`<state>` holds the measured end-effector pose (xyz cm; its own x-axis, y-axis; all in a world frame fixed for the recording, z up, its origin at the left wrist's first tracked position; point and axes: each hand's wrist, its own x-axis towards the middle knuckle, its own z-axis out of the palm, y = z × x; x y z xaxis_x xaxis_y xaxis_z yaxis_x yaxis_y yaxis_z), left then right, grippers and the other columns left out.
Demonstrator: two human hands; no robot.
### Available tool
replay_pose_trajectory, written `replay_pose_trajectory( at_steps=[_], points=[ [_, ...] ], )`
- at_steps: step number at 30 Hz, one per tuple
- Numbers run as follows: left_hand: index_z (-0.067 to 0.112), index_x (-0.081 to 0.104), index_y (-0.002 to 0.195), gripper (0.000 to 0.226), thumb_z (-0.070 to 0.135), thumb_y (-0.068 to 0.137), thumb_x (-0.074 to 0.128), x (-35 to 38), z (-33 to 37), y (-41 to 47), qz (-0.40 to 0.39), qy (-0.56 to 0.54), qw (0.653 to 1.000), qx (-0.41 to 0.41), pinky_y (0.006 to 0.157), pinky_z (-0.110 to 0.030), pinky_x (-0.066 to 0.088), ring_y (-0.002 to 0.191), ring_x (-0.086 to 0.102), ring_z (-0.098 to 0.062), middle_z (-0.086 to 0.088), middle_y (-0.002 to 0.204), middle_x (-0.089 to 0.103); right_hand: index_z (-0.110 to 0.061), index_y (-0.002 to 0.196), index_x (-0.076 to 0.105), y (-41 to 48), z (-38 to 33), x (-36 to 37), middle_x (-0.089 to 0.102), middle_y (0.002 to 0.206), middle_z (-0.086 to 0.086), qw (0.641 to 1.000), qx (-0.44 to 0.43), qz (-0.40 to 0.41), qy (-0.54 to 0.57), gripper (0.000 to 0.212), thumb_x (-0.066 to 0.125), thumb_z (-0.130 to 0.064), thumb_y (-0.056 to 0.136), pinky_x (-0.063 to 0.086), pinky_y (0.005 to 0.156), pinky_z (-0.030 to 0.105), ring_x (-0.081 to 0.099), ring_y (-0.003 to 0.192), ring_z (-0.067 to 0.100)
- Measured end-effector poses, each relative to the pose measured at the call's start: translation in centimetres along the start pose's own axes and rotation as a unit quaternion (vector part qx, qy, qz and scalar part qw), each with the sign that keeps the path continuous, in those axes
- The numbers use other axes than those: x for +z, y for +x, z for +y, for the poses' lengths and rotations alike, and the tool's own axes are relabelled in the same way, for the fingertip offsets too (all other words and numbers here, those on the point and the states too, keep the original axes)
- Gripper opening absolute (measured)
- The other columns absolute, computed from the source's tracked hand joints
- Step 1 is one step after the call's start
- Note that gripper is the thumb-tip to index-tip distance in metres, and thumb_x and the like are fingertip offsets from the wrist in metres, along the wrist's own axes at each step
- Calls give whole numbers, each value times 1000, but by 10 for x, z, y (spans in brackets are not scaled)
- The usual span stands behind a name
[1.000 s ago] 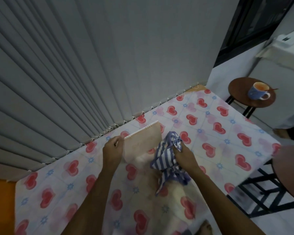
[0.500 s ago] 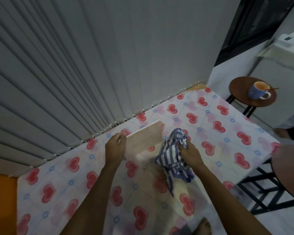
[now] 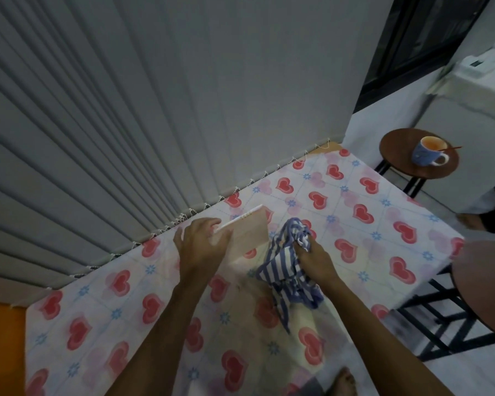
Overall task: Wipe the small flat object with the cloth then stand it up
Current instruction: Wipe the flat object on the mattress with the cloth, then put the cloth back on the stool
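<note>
Left hand (image 3: 203, 244), fingers spread, steadies the upright flat object (image 3: 247, 234) on the surface (image 3: 355, 224); right hand (image 3: 316, 260), fisted around the cloth (image 3: 286, 270), should withdraw gently to avoid toppling it.

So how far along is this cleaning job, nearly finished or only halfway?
Probably near the end. The flat card is propped up on its edge on the heart-print tablecloth, the left hand steadying its left side. The right hand grips the bunched striped cloth beside the card, apparently not on it, so wiping looks over. Left: let go and see whether it stays standing.
</note>
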<state>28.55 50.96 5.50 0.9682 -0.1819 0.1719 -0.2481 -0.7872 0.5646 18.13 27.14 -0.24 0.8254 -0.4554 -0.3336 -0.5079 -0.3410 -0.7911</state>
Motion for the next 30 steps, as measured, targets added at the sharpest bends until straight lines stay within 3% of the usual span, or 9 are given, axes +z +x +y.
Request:
replay_pose_trajectory(
  at_steps=[2, 5, 9, 12, 14, 19, 24, 27, 30],
  points=[
    [22, 70, 112, 38, 51, 88, 64, 7, 18, -6, 7, 30, 996, 88, 117, -51, 28, 116, 57, -19, 4, 119, 68, -21, 140, 47, 0, 2, -6, 60, 136, 12, 1000, 6, -1, 8, 42, 39, -42, 105, 39, 87, 29, 59, 117, 34],
    [10, 66, 123, 46, 46, 95, 57, 28, 55, -18, -40, 45, 973, 222, 111, -37, 40, 120, 59, -26, -7, 129, 66, -24, 142, 46, -2, 9, -23, 60, 136, 11, 999, 9, 4, 32, 44, 42, -43, 103, 40, 85, 32, 59, 115, 33],
    [9, 55, 137, 69, 54, 86, 70, 66, 106, -34, -149, -49, 955, 254, 100, -39, 52, 119, 59, -24, -8, 131, 64, -25, 138, 50, -7, 29, -61, 60, 136, 7, 997, 24, 24, 64, 43, 44, -47, 102, 38, 86, 30, 59, 116, 28],
    [6, 55, 136, 80, 64, 82, 68, 99, 140, -45, -187, 1, 936, 297, 92, -45, 53, 113, 62, -30, -10, 127, 65, -30, 137, 49, -11, 50, -101, 58, 139, 3, 997, 21, 28, 65, 40, 43, -48, 101, 38, 91, 30, 57, 121, 26],
    [13, 54, 137, 86, 76, 79, 59, 121, 165, -50, -205, 44, 930, 302, 94, -46, 51, 117, 60, -28, -7, 131, 62, -32, 143, 45, -14, 67, -135, 53, 145, 1, 998, 18, 34, 55, 44, 42, -49, 102, 36, 95, 29, 52, 128, 27],
    [23, 48, 143, 95, 88, 74, 48, 189, 245, -62, -251, 90, 903, 338, 107, -45, 40, 134, 48, -24, -2, 146, 52, -33, 143, 45, -20, 118, -237, 54, 145, 1, 997, 14, 79, 11, 47, 43, -52, 101, 36, 92, 28, 52, 129, 27],
    [21, 49, 142, 93, 85, 74, 53, 270, 352, -82, -282, 56, 874, 391, 100, -43, 45, 128, 52, -24, -3, 141, 55, -39, 133, 54, -22, 178, -347, 60, 137, -6, 991, 16, 124, 38, 34, 46, -48, 101, 42, 90, 27, 56, 123, 21],
    [21, 49, 140, 91, 84, 74, 52, 318, 414, -100, -282, 33, 861, 423, 93, -40, 48, 120, 56, -22, 0, 133, 59, -37, 137, 52, -24, 213, -404, 58, 140, -1, 987, 26, 148, 52, 35, 46, -41, 103, 42, 101, 30, 54, 126, 23],
    [30, 41, 141, 89, 88, 74, 48, 362, 461, -118, -309, 10, 855, 416, 96, -41, 45, 122, 53, -20, 5, 134, 55, -37, 133, 56, -23, 249, -449, 61, 136, 1, 982, 41, 185, 19, 31, 48, -37, 103, 34, 90, 4, 57, 119, 18]
  ],
)
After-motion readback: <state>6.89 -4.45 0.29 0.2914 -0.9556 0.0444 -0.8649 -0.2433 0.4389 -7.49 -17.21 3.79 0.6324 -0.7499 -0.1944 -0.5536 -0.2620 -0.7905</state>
